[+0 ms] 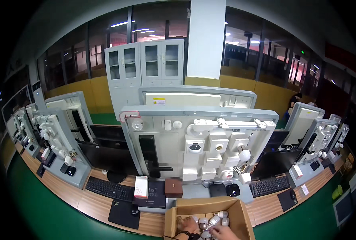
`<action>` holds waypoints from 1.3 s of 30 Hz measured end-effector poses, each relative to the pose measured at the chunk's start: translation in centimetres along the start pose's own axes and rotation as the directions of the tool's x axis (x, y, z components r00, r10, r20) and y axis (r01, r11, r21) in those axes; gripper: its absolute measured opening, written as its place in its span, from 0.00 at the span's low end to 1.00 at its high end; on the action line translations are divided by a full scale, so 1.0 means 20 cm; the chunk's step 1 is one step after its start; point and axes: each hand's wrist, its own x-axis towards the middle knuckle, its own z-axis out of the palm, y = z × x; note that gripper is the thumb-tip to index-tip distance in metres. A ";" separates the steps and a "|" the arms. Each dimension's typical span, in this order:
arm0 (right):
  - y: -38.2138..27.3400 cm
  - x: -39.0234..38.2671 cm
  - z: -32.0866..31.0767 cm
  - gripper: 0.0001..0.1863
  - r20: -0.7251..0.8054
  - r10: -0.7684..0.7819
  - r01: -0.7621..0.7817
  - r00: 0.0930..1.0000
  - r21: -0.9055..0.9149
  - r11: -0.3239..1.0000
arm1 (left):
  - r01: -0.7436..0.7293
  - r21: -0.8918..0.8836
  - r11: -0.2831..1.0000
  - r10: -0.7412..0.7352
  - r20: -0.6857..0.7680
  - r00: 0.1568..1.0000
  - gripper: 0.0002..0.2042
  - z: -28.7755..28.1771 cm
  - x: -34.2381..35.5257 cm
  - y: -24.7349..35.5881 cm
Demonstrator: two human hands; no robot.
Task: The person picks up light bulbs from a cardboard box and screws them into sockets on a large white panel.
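Note:
An open cardboard box point(242, 212) at the lower middle holds several white light bulbs point(214, 221) with silvery bases. Both my hands are down inside it. Toward the left wall, my left hand point(188, 225) has its fingers bent among the bulbs, one bulb close beside the fingertips; what they close on is not clear. My right hand point(223, 233) comes in from the lower right, thumb and fingers pinched at a bulb in the middle of the pile. A dark band circles my left wrist.
Behind the box stands a display panel point(170, 140) with a black door lock point(148, 154), sockets and a fitted round bulb point(244, 155). Left of the box are a white-and-red carton point(141, 187), a brown box point(173, 188), a keyboard point(109, 189) and a mouse point(135, 209). A person point(294, 100) is far right.

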 end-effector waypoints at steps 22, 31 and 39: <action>-0.98 0.74 -0.73 0.28 -0.136 -0.343 0.131 0.929 -0.747 0.652 | -0.320 -0.929 0.185 -0.019 -0.329 0.944 0.10 -1.06 -0.58 -0.13; -0.93 1.12 -1.11 0.34 -0.489 -0.241 -0.313 0.838 -0.794 0.522 | -0.201 -0.798 0.569 -0.189 -0.365 0.912 0.16 -0.94 -0.73 -0.39; -0.74 1.18 -1.04 0.33 -0.661 -0.215 -0.371 0.719 -0.626 0.685 | -0.591 -0.795 -0.139 0.008 -0.598 0.802 0.10 -2.09 -1.29 -0.33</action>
